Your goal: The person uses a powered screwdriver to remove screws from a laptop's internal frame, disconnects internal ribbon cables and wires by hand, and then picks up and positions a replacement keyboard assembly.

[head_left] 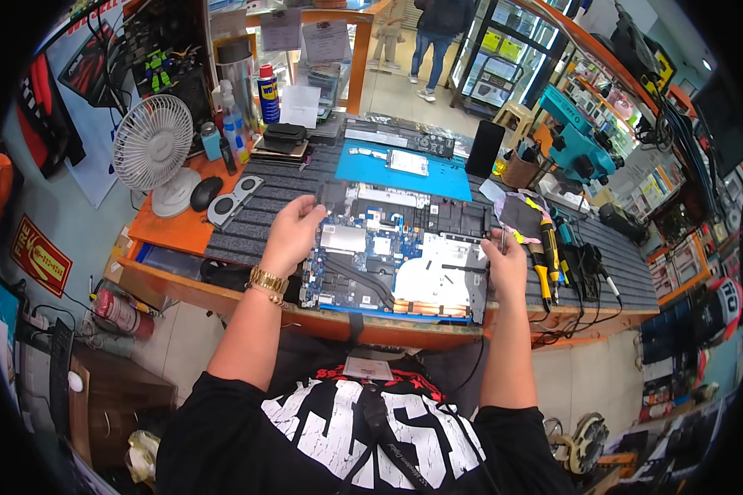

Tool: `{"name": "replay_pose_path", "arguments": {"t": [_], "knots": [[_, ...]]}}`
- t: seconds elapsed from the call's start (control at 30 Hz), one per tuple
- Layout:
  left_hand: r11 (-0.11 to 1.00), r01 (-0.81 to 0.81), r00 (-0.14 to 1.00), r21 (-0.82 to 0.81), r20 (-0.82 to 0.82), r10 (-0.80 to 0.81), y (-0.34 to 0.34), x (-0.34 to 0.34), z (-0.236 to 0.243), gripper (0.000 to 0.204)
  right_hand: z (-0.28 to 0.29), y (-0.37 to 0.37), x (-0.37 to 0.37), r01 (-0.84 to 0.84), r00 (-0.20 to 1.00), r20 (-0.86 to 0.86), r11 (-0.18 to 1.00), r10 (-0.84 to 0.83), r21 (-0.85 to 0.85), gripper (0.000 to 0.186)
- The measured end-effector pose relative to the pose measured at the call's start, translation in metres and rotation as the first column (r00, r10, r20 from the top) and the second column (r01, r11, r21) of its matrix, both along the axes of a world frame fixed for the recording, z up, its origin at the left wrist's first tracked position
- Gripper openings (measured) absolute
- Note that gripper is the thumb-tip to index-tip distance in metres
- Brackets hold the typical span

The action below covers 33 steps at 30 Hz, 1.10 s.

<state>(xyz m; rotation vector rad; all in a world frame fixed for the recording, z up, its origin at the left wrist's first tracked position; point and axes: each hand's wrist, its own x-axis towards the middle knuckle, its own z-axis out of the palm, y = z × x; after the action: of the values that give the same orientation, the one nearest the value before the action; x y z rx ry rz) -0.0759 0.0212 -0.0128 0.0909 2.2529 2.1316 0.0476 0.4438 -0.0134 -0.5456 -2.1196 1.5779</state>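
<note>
Cluttered repair bench, both hands (293,235) (504,264) outstretched, gripping opened laptop (396,256) by its sides

Head camera, looking steeply down, close over workbench (248,227).

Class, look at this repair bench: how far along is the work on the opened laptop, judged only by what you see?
Done: the laptop chassis lies open, circuit board exposed. In hand: the left hand grips its left edge and the right hand its right edge. Left: the board and metal plate sit in place; a removed part lies on the blue mat; screwdrivers wait alongside.
</note>
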Motion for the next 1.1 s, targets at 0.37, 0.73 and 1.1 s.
{"name": "replay_pose_path", "arguments": {"t": [0.37,0.73,1.1], "knots": [[0.998,-0.040,0.831,0.046,-0.554,0.059,0.021,0.002,0.041,0.056,0.035,-0.001,-0.023,0.056,0.871,-0.492,0.995,-0.011,0.077,0.062],[0.964,0.136,0.835,0.229,-0.550,0.013,0.012,0.010,0.047,0.050,0.025,-0.003,-0.006,0.050,0.808,-0.588,0.992,0.028,0.117,0.058],[0.930,0.272,0.860,0.247,-0.495,-0.121,-0.006,0.010,0.044,0.045,0.061,-0.027,0.042,0.286,0.771,-0.602,0.957,-0.207,0.037,0.027]]}}
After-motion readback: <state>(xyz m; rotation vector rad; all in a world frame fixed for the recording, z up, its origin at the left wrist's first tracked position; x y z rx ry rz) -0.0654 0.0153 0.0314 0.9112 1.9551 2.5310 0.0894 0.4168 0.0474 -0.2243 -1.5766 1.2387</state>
